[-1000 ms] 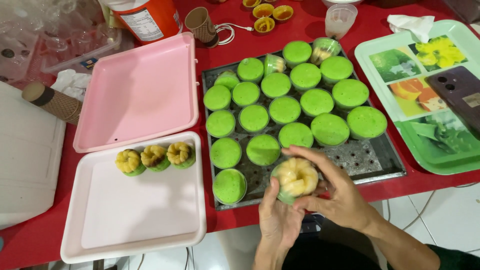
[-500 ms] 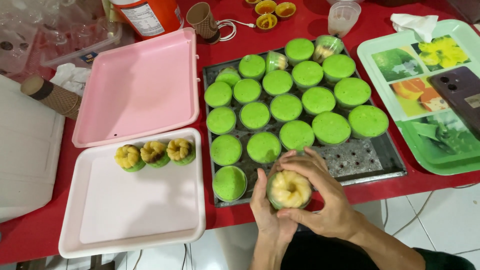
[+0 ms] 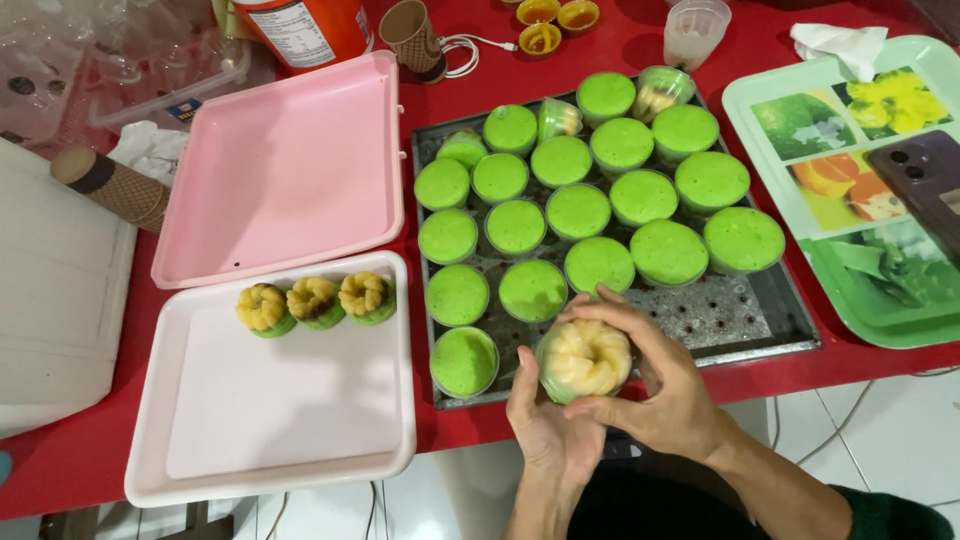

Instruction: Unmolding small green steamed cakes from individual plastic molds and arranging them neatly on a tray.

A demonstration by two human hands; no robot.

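Observation:
Both my hands hold one small cake mould (image 3: 583, 358) with a yellow flower-shaped cake in it, just over the near edge of the perforated metal tray (image 3: 745, 310). My left hand (image 3: 545, 425) cups the mould from below and my right hand (image 3: 655, 385) wraps it from the right. The tray carries several green cakes in clear moulds (image 3: 575, 210). To the left lies an open pink box (image 3: 270, 410). Three yellow-and-green cakes (image 3: 315, 300) stand in a row along its far edge. Its pink lid (image 3: 285, 170) lies flat behind.
A green pictured tray (image 3: 850, 270) with a dark phone (image 3: 925, 180) sits at the right. At the back stand an orange container (image 3: 300, 30), a brown paper cup (image 3: 412, 35), a clear cup (image 3: 693, 30) and small yellow moulds (image 3: 550, 20). A white box (image 3: 50, 300) lies far left.
Both hands have stayed at the tray's near edge, shifting and turning the mould slightly. The cakes in the box and on the tray have not moved.

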